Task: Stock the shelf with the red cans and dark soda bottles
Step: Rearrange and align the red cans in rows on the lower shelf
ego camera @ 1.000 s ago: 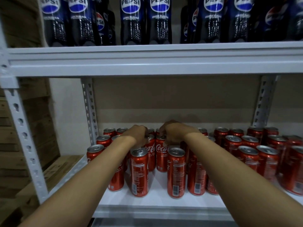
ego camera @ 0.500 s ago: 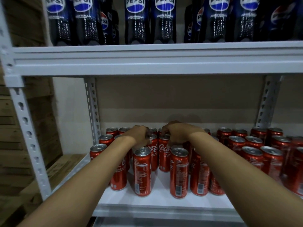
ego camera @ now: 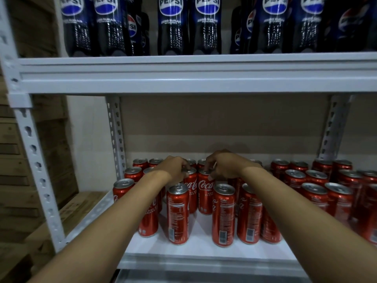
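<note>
Far left, wooden pallets (ego camera: 30, 139) stand stacked beside the white perforated upright (ego camera: 34, 160) of the metal rack. On the lower shelf (ego camera: 204, 260) a cluster of red cans (ego camera: 177, 213) stands upright, Coca-Cola lettering showing on several, with more red cans spread along the right side. Over the cluster, the left hand (ego camera: 173, 170) reaches in palm down, fingers curled over the rim of a can (ego camera: 190, 188) in the second row, gripping it at the top. Just beside it stands a neighbouring can (ego camera: 205, 193), and the right hand (ego camera: 226, 165) curls down on that one's top, fingertips pinching the rim. The 2 hands are close together but not touching, each on its own can, both cans standing on the shelf. Up above, the upper shelf (ego camera: 204, 74) carries a row of dark soda bottles (ego camera: 208, 27) with blue Pepsi labels, upright, running across to the right edge.
</note>
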